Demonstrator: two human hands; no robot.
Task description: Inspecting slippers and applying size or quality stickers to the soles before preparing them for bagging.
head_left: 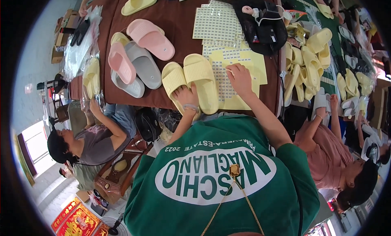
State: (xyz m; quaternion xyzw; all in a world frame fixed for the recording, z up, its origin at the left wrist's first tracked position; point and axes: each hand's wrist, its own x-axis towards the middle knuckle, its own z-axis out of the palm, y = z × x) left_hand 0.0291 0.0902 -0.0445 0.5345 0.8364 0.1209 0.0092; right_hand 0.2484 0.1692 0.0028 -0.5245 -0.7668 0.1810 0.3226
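A pair of pale yellow slide slippers lies at the near edge of the brown-covered table. My left hand [186,96] grips the left yellow slipper [174,75], its fingers at the strap opening and partly hidden. The right yellow slipper [205,89] lies against it, close to my thumb. Over the yellow sticker sheet [226,87], my right hand [239,78] has its fingers pinched together; whatever is between them is too small to name. Small printed labels stand in rows on that sheet.
Pink slippers [152,38] and grey slippers [142,65] lie stacked to the left. More sticker sheets [216,22] and a black bag [262,28] with a white cable are beyond. Yellow slippers [311,61] are heaped at right. A person [97,140] works on each side.
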